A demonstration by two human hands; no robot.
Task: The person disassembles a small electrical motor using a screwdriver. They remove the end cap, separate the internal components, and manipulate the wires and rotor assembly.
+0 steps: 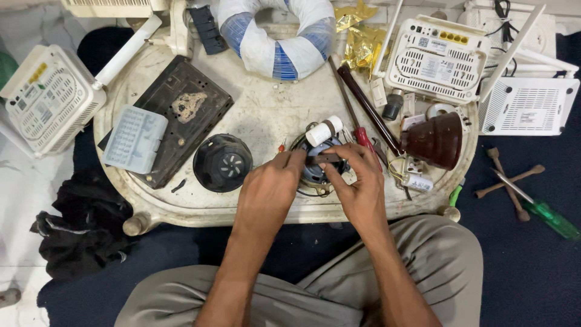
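Both hands pinch a small dark strip (324,158) across the motor (318,168) on the table (266,121): my left hand (266,194) grips one end, my right hand (357,181) the other; I'd keep it level, clear of the white capacitor (324,131)

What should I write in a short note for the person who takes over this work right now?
Left hand: fingertips on the small motor at the front of the low table, pinching a dark flat piece.
Right hand: holds the other end of that piece over the motor.
Black round cover lies apart, left of the motor, so the unit is open. Red-handled screwdriver lies just right.
Left: the motor is not closed; I cannot tell more.
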